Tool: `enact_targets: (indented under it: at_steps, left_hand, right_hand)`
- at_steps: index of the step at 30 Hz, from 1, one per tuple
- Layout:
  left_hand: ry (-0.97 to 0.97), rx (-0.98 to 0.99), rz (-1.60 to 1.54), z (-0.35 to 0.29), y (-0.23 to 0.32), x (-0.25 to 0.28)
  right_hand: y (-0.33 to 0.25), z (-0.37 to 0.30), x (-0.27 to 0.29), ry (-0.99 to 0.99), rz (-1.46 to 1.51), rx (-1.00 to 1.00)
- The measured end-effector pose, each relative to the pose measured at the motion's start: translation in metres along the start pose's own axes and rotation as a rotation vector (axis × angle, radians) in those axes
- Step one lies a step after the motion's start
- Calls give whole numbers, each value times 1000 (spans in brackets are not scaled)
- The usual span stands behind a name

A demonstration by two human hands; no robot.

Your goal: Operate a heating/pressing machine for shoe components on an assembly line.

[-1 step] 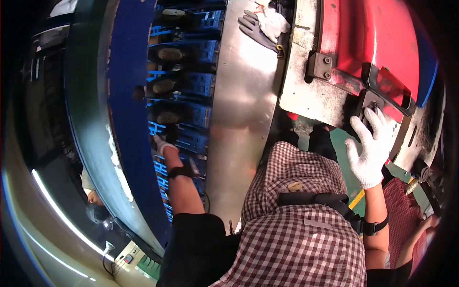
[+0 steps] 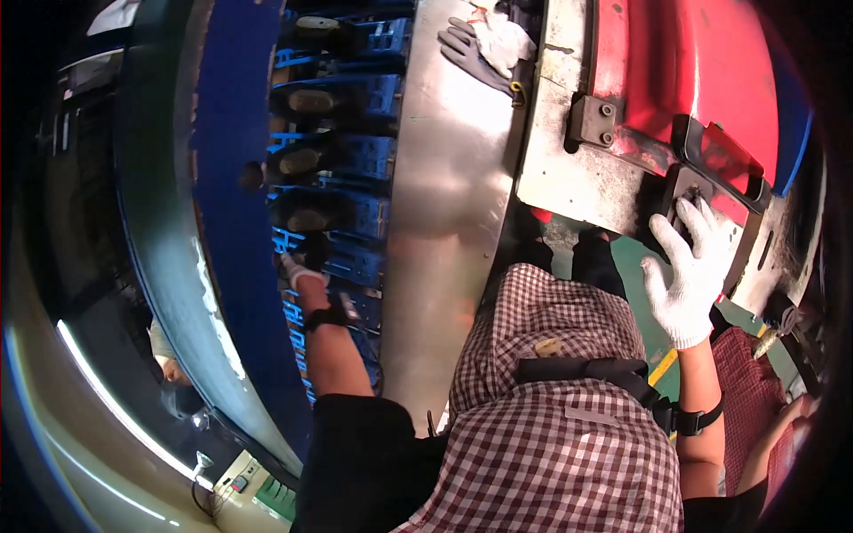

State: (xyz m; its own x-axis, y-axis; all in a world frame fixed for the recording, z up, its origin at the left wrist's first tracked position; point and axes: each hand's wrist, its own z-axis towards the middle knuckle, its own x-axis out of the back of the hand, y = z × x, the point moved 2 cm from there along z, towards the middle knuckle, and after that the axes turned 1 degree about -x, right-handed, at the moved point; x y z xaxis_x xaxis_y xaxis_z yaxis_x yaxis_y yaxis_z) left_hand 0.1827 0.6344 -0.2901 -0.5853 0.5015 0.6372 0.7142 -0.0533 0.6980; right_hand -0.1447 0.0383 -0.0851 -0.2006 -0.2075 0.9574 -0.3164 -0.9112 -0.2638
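Evidently little has shifted, so work seems unadvanced: the right hand spreads loose fingers by a dark block, upper right; the left hand, centre-left among blue fixtures, I can't read.

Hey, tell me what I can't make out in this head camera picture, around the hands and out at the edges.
- Left hand, head view: small and shadowed among dark and blue parts; any grip is unclear.
- Right hand, head view: its back hides the palm and anything beneath.
- Red cover, head view: its far end is cut off by the top edge.
- Co-worker at lower right, head view: partly lost in the lens's dark rim.
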Motion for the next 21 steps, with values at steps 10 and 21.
enact_targets:
  at_steps: [10, 21]
  left_hand:
    - [-495, 293, -434, 32, -17, 9]
    - [-1330, 566, -944, -273, -55, 142]
  right_hand:
    - [12, -3, 6, -56, -27, 23]
    - [27, -7, 17, 24, 274, 86]
